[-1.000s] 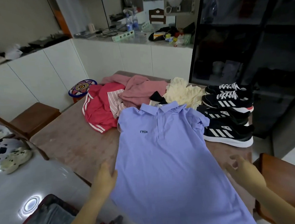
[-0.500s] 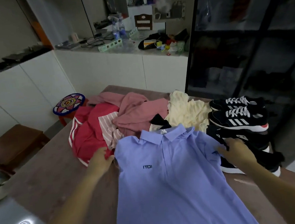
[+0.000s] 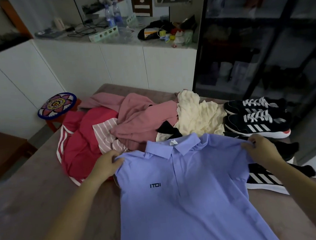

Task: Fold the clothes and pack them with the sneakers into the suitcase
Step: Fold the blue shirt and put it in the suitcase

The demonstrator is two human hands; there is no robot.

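Step in hand, as I read it: garment no. 1 is being laid out for folding. The blue polo shirt lies front up on the table, placket and "ITOI" logo showing, just in front of the unfolded clothes pile.

The left hand pinches the shoulder on the left side, fingers curled into the fabric. The right hand does the same at the opposite shoulder, thumb + fingers bunched on cloth. Both grips look to me like they're tensioning the shoulders to square the shirt up.

Orientation: the collar points away from me, toward the pile. The hem comes toward me and runs off the bottom of the view, so I can't see where it ends. The long axis runs near-to-far, leaning a bit right at the hem end. Sleeves are bunched at the hands, so I can't tell how they lie.

Next move, my guess: release the shoulders, fold each side + sleeve in toward the placket, then bring the hem up to the collar. That needs the body flat first, and there are some wrinkles near the right armpit.

Watch the right side esp.: the shirt edge sits just beside the near pair of sneakers, w/ the far pair behind, so a fold could drag on a shoe. Suitcase not in view, so packing state is unknown.
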